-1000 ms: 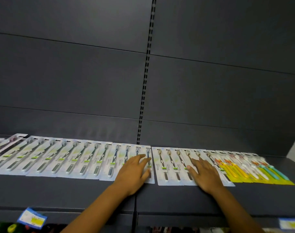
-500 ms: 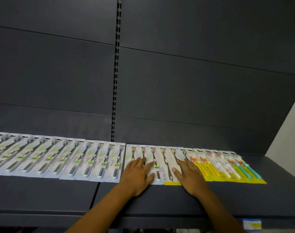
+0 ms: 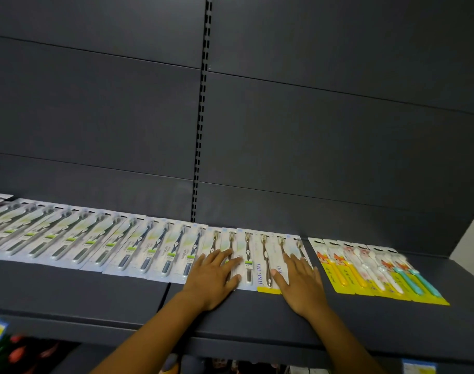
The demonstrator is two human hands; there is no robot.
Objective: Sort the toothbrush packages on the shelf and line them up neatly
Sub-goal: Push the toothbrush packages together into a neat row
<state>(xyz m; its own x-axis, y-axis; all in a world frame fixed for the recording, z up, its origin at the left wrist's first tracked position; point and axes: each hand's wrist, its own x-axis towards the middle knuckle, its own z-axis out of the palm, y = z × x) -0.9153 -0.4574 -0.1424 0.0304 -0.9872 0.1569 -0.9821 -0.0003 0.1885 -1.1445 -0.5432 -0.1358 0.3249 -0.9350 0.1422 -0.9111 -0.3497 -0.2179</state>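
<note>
Centrally, on the dark shelf [image 3: 257, 317]: toothbrush packages [image 3: 154, 249] laid flat in an overlapping row. Left hand [image 3: 212, 276] and right hand [image 3: 302, 283], fingers spread flat, pressing the gold-brush packs [image 3: 265, 255]. Far right, slightly apart: yellow-backed children's packs [image 3: 376, 271].

A shop is shown. Carded toothbrush packages [image 3: 154, 249] are laid along a dark slotted shelf [image 3: 257, 314]. Price tags [image 3: 418, 367] are clipped to its edge.

Flat toothbrush packages [image 3: 138, 249] overlap in one row along the shelf [image 3: 257, 314], heads toward twelve o'clock. At three o'clock, a yellow-based group [image 3: 378, 271] lies apart.
</note>
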